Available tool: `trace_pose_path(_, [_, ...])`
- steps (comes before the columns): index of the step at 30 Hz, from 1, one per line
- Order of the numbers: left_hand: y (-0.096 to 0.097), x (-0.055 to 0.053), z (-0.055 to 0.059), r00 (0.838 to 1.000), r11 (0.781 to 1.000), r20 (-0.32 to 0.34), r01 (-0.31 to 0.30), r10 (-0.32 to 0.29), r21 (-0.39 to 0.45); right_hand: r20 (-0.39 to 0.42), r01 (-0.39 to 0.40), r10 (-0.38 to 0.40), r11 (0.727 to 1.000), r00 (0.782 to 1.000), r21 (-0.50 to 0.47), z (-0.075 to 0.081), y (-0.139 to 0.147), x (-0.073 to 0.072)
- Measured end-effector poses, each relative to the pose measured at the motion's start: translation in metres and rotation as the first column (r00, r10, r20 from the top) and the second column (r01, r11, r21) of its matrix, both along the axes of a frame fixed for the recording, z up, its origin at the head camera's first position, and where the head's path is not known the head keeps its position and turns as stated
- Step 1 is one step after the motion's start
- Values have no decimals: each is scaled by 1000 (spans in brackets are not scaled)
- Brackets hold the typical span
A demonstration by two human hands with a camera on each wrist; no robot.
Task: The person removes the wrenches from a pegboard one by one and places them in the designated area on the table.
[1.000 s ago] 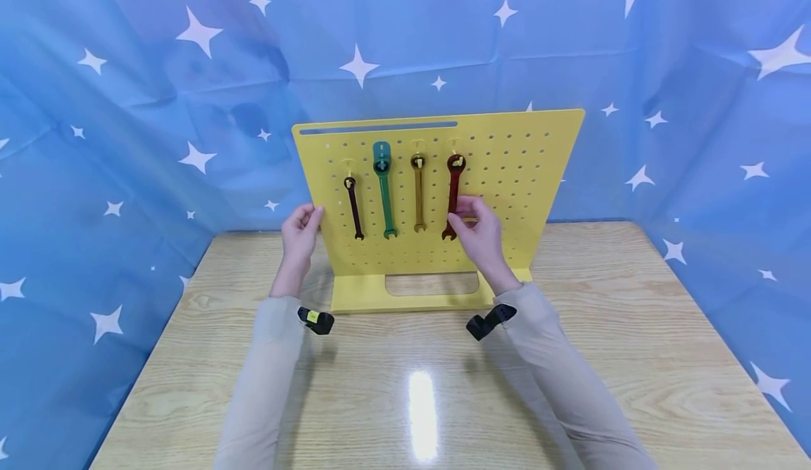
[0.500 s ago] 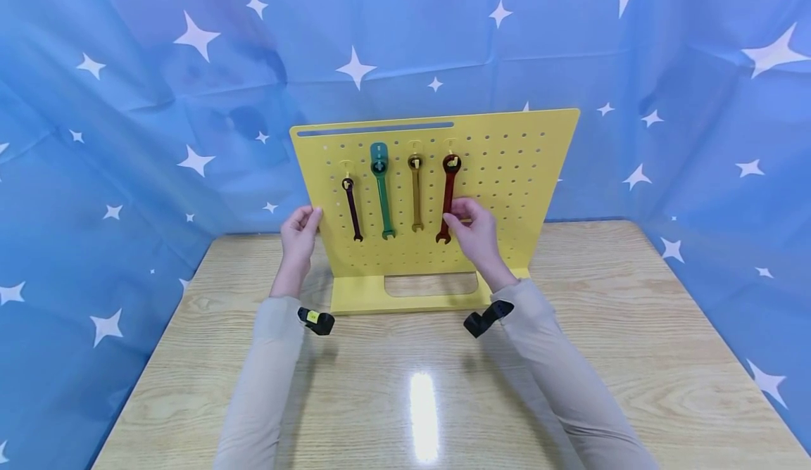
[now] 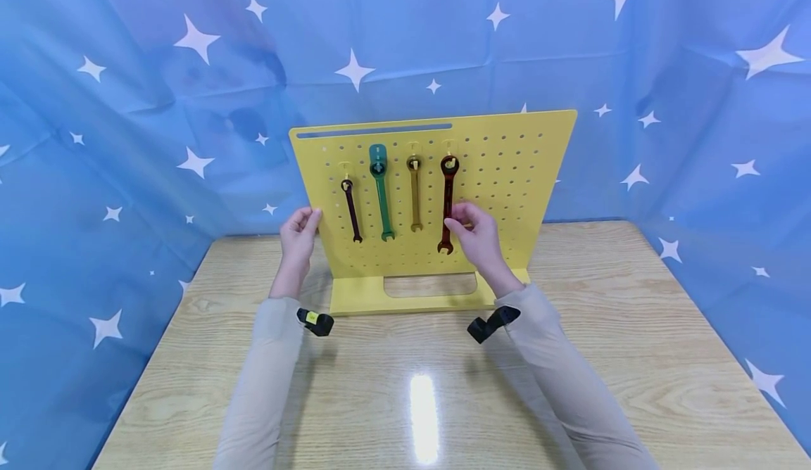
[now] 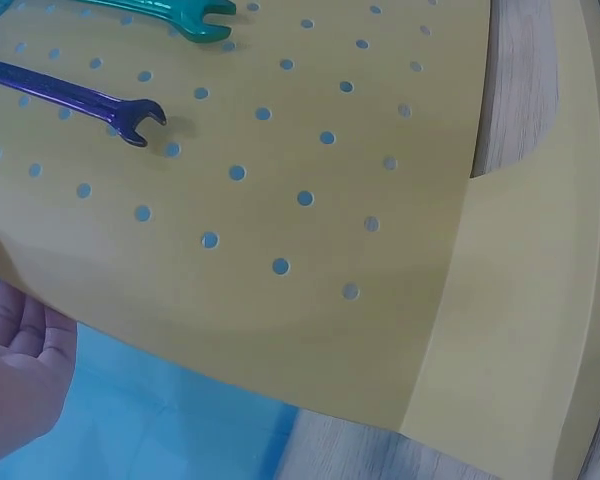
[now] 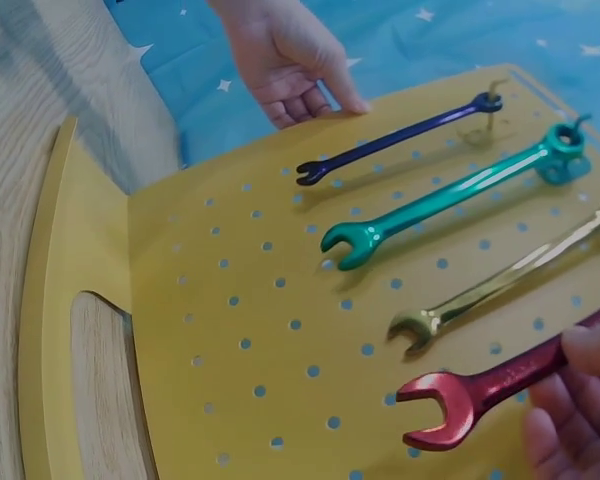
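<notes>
A yellow pegboard (image 3: 494, 174) stands upright on its base. My left hand (image 3: 298, 241) pinches its left edge, thumb at the front and fingers curled behind. My right hand (image 3: 476, 236) grips the shaft of a red combination wrench (image 5: 447, 405) between thumb and fingers. That wrench hangs nearly vertical, its ring end at a hook on the board and its open end pointing down. To its left hang a gold wrench (image 3: 415, 195), a green wrench (image 5: 450, 200) and a shorter purple wrench (image 5: 400, 138), each by its ring end.
The board's base (image 3: 357, 294) has a cut-out and rests on a wood-grain table (image 3: 355, 385). Behind the table hangs a blue curtain (image 3: 222, 139) with white stars. Rows of holes fill the board right of the red wrench.
The red wrench's open end has come lower in the head view, and its shaft hangs straighter. My right hand has kept its grip. The left hand holds the board edge as before.
</notes>
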State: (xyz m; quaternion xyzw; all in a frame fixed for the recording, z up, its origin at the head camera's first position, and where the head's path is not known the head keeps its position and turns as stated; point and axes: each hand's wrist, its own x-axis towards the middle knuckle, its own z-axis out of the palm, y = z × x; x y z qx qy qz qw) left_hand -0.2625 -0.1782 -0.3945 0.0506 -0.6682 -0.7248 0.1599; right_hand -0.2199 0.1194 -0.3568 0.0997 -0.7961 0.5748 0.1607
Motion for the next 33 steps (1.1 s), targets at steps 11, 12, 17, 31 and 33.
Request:
trace_pose_path(11, [-1, 0, -2, 1000, 1000, -3, 2, -2, -8, 15, -52, 52, 998, 999, -19, -12, 8, -1])
trace_pose_path(12, [-1, 0, -2, 1000, 1000, -4, 0, 0, -7, 17, -55, 56, 998, 998, -22, -12, 8, 0])
trace_pose_path(17, [-2, 0, -3, 1000, 1000, -8, -2, 2, -4, 11, -80, 80, 996, 997, -46, -10, 9, 4])
trace_pose_path(31, [-1, 0, -3, 1000, 1000, -21, 4, -4, -3, 86, -155, 168, 977, 982, -145, 1, 10, 23])
trace_pose_path(33, [-1, 0, -3, 1000, 1000, -18, 3, -3, -2, 91, -158, 172, 977, 981, -144, 3, 10, 25])
